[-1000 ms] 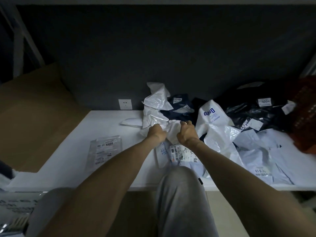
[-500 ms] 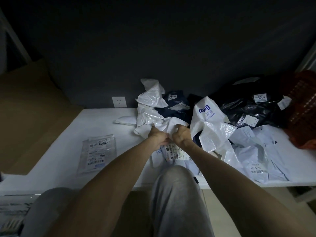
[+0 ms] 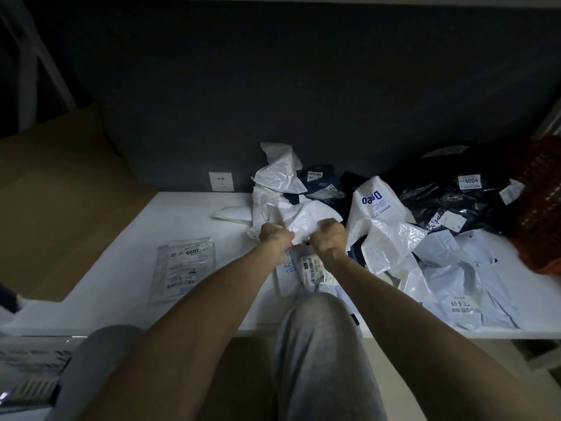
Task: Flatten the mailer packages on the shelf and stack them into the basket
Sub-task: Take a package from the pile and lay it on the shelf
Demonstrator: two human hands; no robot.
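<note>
Here, two hands squeeze one crumpled white mailer (image 3: 306, 217) just above the white shelf (image 3: 127, 262).
The left hand (image 3: 277, 238) and the right hand (image 3: 331, 238) are both curled tight on it, side by side. From the hands, more mailers lie in a heap from 12 o'clock round to 4 o'clock. In it are a white bag with blue letters (image 3: 379, 226) and a shiny black mailer (image 3: 449, 202). The red basket (image 3: 543, 208) sits at 3 o'clock, past the heap. A flat clear mailer (image 3: 185, 268) lies alone at 9 o'clock.
</note>
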